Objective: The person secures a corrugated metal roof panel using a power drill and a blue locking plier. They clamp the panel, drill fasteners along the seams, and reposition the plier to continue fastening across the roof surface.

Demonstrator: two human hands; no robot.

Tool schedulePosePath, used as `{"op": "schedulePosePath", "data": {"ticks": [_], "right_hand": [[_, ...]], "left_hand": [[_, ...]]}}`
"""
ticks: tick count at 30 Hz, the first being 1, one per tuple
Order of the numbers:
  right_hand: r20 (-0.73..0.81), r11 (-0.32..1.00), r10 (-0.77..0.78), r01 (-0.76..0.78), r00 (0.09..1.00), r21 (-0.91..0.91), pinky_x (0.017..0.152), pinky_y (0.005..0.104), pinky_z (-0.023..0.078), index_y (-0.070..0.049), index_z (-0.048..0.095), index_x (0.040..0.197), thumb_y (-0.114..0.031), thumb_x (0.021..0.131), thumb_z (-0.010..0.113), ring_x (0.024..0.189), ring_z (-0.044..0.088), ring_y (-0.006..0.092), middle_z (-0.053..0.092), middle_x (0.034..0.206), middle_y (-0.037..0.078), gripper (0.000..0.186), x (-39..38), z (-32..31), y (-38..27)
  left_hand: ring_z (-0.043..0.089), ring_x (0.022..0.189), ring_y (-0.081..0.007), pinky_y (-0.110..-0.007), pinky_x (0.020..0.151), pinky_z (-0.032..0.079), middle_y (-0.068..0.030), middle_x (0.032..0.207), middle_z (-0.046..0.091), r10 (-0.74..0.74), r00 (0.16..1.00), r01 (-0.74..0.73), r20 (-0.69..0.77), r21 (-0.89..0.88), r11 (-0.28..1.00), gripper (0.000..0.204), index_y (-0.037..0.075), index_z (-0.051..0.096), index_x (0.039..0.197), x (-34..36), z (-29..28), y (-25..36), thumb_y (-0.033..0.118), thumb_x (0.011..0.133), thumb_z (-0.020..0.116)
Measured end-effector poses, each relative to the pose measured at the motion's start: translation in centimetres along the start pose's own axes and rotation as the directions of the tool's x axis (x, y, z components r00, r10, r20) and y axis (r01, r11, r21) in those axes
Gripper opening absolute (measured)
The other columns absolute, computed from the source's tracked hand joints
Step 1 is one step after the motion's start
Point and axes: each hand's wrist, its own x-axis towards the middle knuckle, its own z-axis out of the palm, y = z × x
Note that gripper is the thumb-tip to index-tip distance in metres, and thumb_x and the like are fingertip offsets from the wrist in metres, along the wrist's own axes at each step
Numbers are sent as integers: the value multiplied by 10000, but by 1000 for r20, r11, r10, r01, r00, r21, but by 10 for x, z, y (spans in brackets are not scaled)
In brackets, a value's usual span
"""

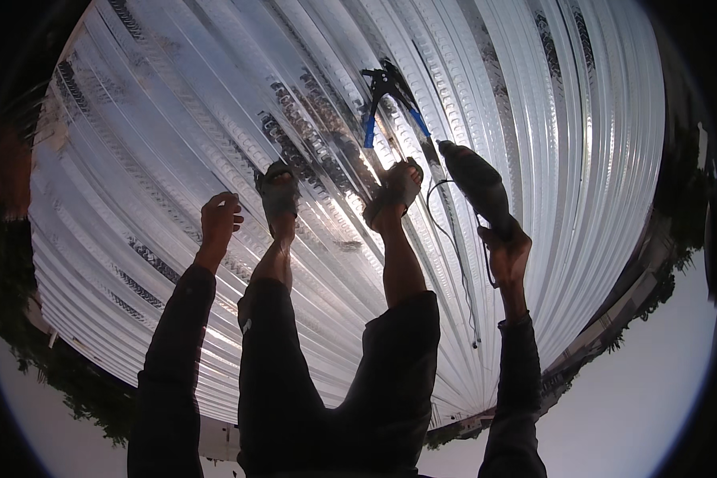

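My right hand (508,248) is wrapped round the rear of a dark power drill (478,183). The drill tilts up and to the left, its front end above the ribbed metal sheets. My left hand (221,219) hangs over the sheets beside my left foot, fingers loosely curled and a little apart, with nothing visible in it. Beyond my feet lies a black two-handled tool with blue grips (419,122), which looks like a hand riveter. Its handles spread toward me, close to the drill's front end.
Ribbed, shiny metal sheets (167,103) spread under my sandalled feet (394,191), with dark smudges in places. A thin dark cable (452,239) trails over the ribs between my right leg and right arm. Trees (80,398) and sky show past the edges.
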Motion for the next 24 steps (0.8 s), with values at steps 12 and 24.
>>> {"op": "schedulePosePath", "data": {"ticks": [12, 24], "right_hand": [[-219, 1000, -21, 18, 975, -16, 545, 258, 412, 30, 709, 994, -183, 823, 779, 583, 521, 83, 624, 701, 20, 283, 167, -90, 58], [-416, 975, -140, 198, 899, 99, 495, 236, 349, 37, 700, 1018, -166, 815, 746, 539, 470, 48, 576, 654, 9, 291, 227, -42, 150]], "left_hand": [[674, 644, -164, -317, 603, 532, -99, 831, 717, 354, 917, -396, 181, 503, 768, 388, -7, 697, 1153, 108, 125, 61, 302, 919, 678], [711, 873, -345, -446, 827, 534, -188, 954, 737, 429, 621, -779, 655, 573, 254, 343, 8, 730, 1043, 170, 311, 139, 313, 909, 649]]}}
